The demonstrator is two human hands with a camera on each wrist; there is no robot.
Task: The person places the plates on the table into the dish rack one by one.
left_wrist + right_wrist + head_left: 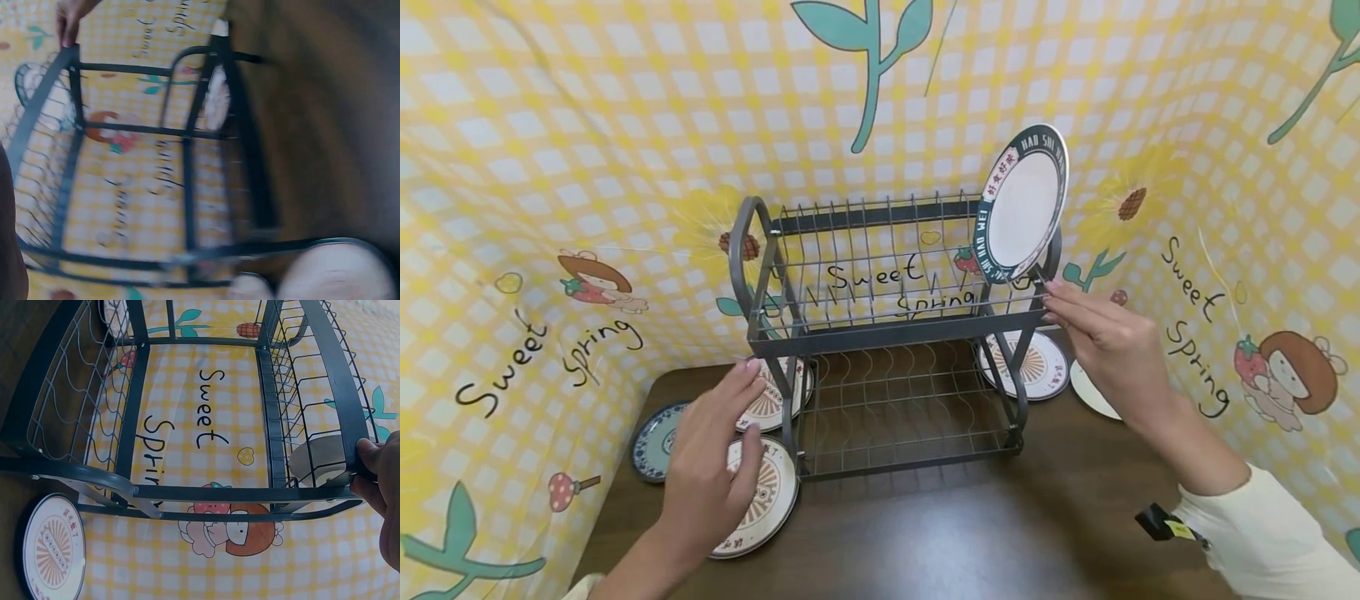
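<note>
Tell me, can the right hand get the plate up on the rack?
Probably yes. The right hand pinches the rack near the plate, so it would first have to let go, but the plate's upper part sticks up free.

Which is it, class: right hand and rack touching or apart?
Touching. The right wrist view shows the right hand pinching the rack at an upper-tier corner.
</note>
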